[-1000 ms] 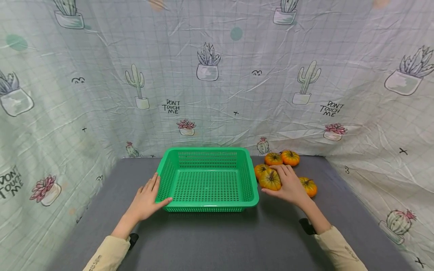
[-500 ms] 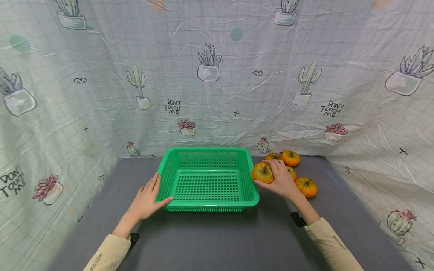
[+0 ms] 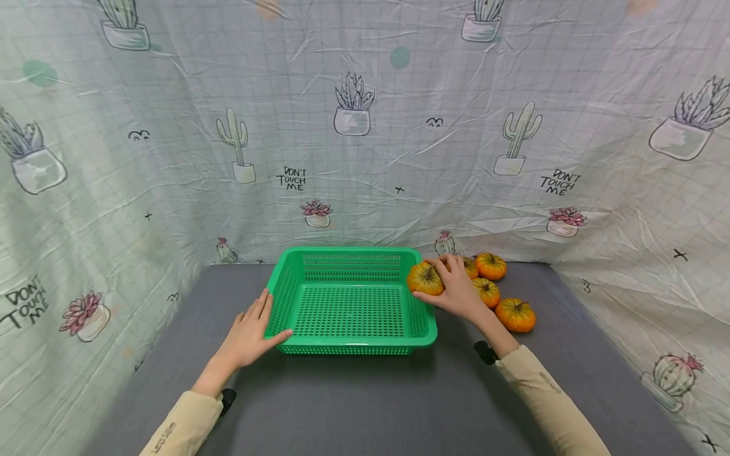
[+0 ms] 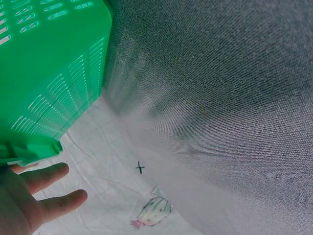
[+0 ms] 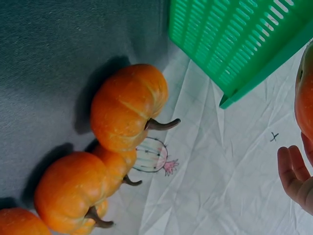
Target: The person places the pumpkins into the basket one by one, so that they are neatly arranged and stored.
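Cactus-printed cloth (image 3: 399,152) hangs behind and beside a dark grey surface (image 3: 353,405). My right grip (image 3: 456,290) is closed around one orange pumpkin (image 3: 424,279), thumb on its near side, fingers on its far side. From that grip the pumpkin lies leftward, across the right rim of the green basket (image 3: 353,342) — squat and round, with no marked long axis, its stem facing up. What counts, I judge, is its height over that rim, which I cannot tell exactly; only that wall seems to stand in the way. My left hand (image 3: 246,332), straight-fingered, rests at the left rim, farther from the pumpkin. Four other pumpkins (image 3: 516,315) sit right of the basket — beside and beyond my right wrist.
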Motion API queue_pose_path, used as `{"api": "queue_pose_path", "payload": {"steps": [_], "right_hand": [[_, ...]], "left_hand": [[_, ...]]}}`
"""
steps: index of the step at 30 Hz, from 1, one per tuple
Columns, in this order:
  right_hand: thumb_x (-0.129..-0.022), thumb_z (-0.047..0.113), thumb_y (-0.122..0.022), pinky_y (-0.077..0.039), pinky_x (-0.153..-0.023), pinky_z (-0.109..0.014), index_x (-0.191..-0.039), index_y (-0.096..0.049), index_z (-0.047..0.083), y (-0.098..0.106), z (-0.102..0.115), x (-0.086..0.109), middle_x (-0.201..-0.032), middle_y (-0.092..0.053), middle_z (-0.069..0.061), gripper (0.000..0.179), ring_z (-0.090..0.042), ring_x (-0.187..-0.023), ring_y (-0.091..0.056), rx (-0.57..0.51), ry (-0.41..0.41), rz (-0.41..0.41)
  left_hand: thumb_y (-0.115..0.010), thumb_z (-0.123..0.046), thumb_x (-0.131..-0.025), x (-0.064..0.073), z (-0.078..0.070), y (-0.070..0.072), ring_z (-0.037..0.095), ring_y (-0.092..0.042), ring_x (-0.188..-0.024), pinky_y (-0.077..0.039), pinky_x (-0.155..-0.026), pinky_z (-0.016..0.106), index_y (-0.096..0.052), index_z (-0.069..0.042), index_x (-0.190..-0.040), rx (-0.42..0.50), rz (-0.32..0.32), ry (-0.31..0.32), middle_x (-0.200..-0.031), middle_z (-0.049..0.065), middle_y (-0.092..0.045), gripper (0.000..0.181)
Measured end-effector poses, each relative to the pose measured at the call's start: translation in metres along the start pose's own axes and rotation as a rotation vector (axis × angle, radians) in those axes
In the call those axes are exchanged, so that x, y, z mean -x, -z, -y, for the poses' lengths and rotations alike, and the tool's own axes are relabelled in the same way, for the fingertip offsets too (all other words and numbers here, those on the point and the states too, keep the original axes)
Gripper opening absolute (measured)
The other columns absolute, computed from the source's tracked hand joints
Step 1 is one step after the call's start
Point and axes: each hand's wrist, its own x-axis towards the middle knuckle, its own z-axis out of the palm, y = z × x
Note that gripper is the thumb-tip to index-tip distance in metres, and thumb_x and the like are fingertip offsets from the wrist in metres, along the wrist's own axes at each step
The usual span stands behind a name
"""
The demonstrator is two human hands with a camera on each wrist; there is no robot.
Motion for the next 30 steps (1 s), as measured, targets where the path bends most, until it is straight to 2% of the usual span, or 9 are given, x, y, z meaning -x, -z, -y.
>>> {"api": "queue_pose_path", "payload": {"steps": [7,10,14,17,20,30], "right_hand": [[-0.067,0.048,-0.072,-0.041,-0.080,-0.048,-0.122,-0.048,0.014,-0.007,0.000,-0.014,-0.109,-0.044,-0.013,0.069,-0.030,-0.100,-0.038,-0.001,0.030,0.043],[-0.067,0.050,-0.071,-0.038,-0.087,-0.052,-0.122,-0.048,0.014,-0.010,-0.001,-0.019,-0.111,-0.045,-0.012,0.070,-0.031,-0.102,-0.039,0.016,0.053,0.055],[-0.067,0.051,-0.071,-0.039,-0.085,-0.051,-0.124,-0.049,0.013,-0.014,-0.002,-0.026,-0.113,-0.050,-0.011,0.072,-0.030,-0.099,-0.040,0.053,0.066,0.062],[-0.066,0.052,-0.071,-0.043,-0.075,-0.045,-0.124,-0.049,0.011,-0.018,-0.002,-0.031,-0.113,-0.053,-0.011,0.074,-0.026,-0.095,-0.040,0.069,0.065,0.067],[-0.066,0.052,-0.071,-0.044,-0.073,-0.043,-0.123,-0.050,0.009,-0.021,-0.003,-0.036,-0.114,-0.054,-0.011,0.075,-0.025,-0.095,-0.039,0.076,0.071,0.080],[-0.068,0.055,-0.068,-0.042,-0.082,-0.047,-0.122,-0.052,0.011,-0.036,-0.002,-0.048,-0.115,-0.052,-0.011,0.072,-0.029,-0.102,-0.039,0.148,0.091,0.150]], "left_hand": [[-0.044,-0.063,-0.082,-0.002,0.001,-0.001,0.041,-0.023,-0.132,-0.024,-0.095,0.064,-0.013,0.002,-0.142,-0.006,-0.001,0.001,-0.149,0.020,-0.009,0.094],[-0.044,-0.063,-0.082,-0.003,0.001,-0.002,0.041,-0.022,-0.132,-0.024,-0.095,0.064,-0.013,0.002,-0.142,-0.008,0.003,0.003,-0.149,0.019,-0.009,0.094],[-0.043,-0.064,-0.081,-0.003,0.001,-0.002,0.041,-0.022,-0.132,-0.024,-0.095,0.064,-0.012,0.001,-0.143,-0.005,0.006,0.007,-0.150,0.019,-0.009,0.094],[-0.044,-0.063,-0.081,-0.003,0.001,-0.002,0.041,-0.023,-0.132,-0.023,-0.096,0.064,-0.012,0.001,-0.143,-0.006,0.003,0.008,-0.150,0.019,-0.009,0.094],[-0.044,-0.063,-0.081,-0.003,0.001,-0.002,0.041,-0.023,-0.132,-0.024,-0.095,0.064,-0.012,0.001,-0.143,-0.006,0.001,0.007,-0.150,0.019,-0.009,0.094],[-0.044,-0.063,-0.082,-0.001,0.000,-0.003,0.041,-0.022,-0.132,-0.024,-0.095,0.064,-0.012,0.001,-0.143,-0.002,0.000,0.010,-0.149,0.019,-0.009,0.094]]}}
